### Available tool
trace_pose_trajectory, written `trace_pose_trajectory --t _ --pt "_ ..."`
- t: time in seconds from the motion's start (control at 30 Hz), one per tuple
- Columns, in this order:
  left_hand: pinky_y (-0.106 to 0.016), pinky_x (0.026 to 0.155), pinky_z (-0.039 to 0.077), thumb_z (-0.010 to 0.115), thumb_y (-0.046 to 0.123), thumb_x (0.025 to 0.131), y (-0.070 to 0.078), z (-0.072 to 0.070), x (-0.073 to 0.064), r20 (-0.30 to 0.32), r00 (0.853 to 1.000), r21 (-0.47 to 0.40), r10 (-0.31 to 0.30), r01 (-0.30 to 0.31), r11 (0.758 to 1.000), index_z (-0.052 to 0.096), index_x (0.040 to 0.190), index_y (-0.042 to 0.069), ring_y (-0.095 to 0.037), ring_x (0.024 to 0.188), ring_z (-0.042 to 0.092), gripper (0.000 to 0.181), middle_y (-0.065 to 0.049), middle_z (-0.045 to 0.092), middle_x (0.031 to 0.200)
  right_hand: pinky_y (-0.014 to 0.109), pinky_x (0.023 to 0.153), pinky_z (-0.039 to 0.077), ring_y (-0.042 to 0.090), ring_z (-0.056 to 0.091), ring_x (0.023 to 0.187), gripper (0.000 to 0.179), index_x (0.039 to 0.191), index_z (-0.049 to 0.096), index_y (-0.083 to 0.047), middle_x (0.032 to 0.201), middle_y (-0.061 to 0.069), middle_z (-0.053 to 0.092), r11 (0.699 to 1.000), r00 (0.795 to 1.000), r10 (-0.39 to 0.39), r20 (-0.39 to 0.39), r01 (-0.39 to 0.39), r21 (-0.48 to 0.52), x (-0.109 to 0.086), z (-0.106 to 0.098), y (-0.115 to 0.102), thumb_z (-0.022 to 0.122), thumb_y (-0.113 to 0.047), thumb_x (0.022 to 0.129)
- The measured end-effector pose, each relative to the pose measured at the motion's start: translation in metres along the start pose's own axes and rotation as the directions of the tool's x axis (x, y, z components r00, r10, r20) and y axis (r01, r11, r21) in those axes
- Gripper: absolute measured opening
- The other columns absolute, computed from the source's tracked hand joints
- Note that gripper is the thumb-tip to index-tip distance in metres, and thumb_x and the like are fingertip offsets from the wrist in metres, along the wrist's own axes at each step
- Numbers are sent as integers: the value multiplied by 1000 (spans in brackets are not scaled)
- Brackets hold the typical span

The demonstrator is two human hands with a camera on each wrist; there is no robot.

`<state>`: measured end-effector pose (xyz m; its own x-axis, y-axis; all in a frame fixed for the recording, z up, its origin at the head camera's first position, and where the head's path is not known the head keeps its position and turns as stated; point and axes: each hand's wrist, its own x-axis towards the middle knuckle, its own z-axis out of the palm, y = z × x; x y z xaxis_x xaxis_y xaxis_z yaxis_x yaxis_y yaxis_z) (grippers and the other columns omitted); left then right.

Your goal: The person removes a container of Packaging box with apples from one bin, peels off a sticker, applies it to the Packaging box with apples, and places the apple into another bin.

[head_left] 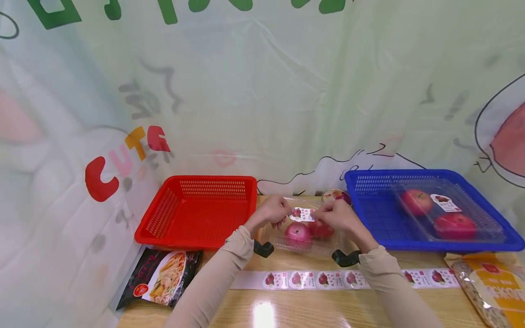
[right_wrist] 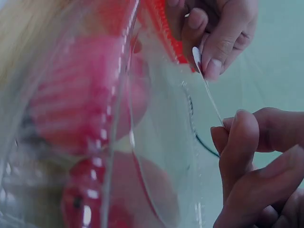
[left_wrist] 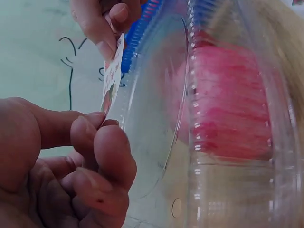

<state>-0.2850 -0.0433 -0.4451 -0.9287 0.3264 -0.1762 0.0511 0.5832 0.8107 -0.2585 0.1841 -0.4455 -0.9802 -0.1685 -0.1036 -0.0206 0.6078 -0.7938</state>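
Both hands pinch one white sticker printed with a red fruit and characters, stretched flat between them. The left hand holds its left end between thumb and finger; the right hand grips the right end. Beneath the sticker is a clear plastic box with apples inside, one of them a pinkish red apple. In the left wrist view the sticker appears nearly edge-on, beside the box lid. The right wrist view likewise shows it as a thin strip, apart from the lid.
A red basket stands left, a blue basket right, holding another labelled box of apples. A strip of stickers crosses the table in front. A noodle packet, a yellow bag and a round container lie around.
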Motion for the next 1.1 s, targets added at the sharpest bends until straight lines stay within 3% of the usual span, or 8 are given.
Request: trace_pose_trajectory --t 0.17,0.47,0.73,1.0,1.1 --pt "-23 41 46 66 15 105 4 1 7 0 1000 60 -27 27 998 63 81 -9 -15 41 53 34 -2 49 54 27 58 43 16 51 67 24 88 77 -1 71 2 64 999 999 46 18 -46 -19 9 0 6 75 -23 97" --pt "-23 42 50 70 17 103 3 5 15 -35 996 154 -77 82 985 55 60 10 -17 41 55 46 -2 49 52 26 58 41 16 52 65 28 80 77 -6 67 3 64 992 995 87 51 -82 -91 20 4 10 76 -28 97" --pt "-24 40 45 77 22 99 1 11 18 -70 990 184 -124 135 974 61 63 2 -18 41 54 44 -4 53 49 25 57 47 20 58 71 27 84 79 -5 73 6 70 983 993 119 2 -118 -143 23 10 13 82 -31 91" --pt "-24 39 34 88 31 89 -1 20 20 -193 972 221 -132 174 960 55 50 9 -16 40 53 56 -2 51 43 35 68 61 23 61 77 32 101 72 -2 86 12 71 983 984 164 -64 -169 -72 22 13 8 88 -25 86" --pt "-24 39 31 90 32 86 1 23 20 -236 962 232 -138 194 953 53 50 11 -15 41 51 56 0 49 42 33 66 60 23 61 75 36 103 67 -3 85 12 68 980 984 159 -77 -167 -109 23 14 8 86 -30 89"
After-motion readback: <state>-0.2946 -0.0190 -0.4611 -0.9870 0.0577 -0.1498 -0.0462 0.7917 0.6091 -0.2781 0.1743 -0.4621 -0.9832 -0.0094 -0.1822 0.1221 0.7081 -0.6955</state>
